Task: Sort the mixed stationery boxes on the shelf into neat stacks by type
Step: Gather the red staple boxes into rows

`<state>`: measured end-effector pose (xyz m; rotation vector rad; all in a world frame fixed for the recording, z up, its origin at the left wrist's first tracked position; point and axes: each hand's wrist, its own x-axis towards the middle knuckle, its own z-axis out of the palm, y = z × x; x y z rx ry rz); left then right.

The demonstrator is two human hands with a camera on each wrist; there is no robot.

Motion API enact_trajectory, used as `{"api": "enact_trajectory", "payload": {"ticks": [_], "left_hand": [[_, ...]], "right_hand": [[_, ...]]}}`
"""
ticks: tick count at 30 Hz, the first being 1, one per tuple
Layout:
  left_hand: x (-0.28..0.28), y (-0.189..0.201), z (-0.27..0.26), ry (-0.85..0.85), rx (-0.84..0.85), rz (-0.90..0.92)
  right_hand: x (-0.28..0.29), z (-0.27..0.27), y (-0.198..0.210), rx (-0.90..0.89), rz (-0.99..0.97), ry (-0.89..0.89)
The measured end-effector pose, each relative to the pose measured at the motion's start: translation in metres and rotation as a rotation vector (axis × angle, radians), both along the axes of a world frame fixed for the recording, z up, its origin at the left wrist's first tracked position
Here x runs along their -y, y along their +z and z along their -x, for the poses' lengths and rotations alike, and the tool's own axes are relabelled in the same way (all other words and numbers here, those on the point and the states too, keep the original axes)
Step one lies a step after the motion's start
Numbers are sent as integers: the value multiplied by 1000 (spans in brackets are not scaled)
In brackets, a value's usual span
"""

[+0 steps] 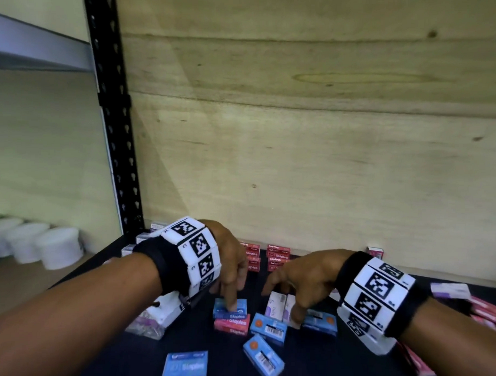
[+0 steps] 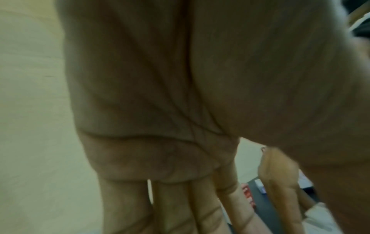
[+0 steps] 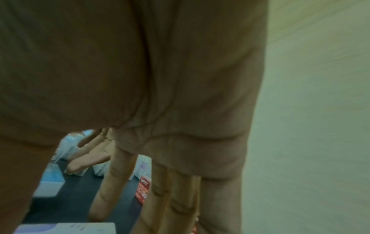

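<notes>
Mid-sort — both hands down among the loose boxes on the shelf (image 1: 191,355).
Left hand (image 1: 229,261) fingertip presses blue box (image 1: 230,308) atop pink box (image 1: 232,323); right hand (image 1: 303,276) curls round white boxes (image 1: 279,305) — next, lift them to their own stack.

Shelf (image 1: 317,365) top: dark, near black. Back wall (image 1: 323,129): pale wood grain with dark knots. Upright post (image 1: 112,108): black, rows of keyhole slots. Wristbands (image 1: 197,253): white tiles with black square-code marks, black straps. Blue box (image 1: 230,308) sits on a pink-red box (image 1: 232,324), white lettering. More blue boxes (image 1: 185,367) in front, two with orange dots. Red boxes (image 1: 278,257) at back. White-and-purple boxes (image 1: 279,305) mid-shelf. White tubs (image 1: 59,246) far left.
</notes>
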<state>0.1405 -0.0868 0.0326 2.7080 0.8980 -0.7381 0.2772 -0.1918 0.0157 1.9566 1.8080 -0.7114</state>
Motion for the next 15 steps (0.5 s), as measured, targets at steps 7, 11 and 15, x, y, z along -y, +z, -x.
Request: {"api": "enact_trajectory", "payload": {"ticks": [7,11,15], "left_hand": [[11,-1,1,33,-46,80],[15,-1,2,41,-26,66],[21,-5,-2,8,44,20]], "right_hand": [[4,4,-7,43,-39,31],[6,1,-9,39,-101,-19],[12,-8,-6,22,-172,-56]]}}
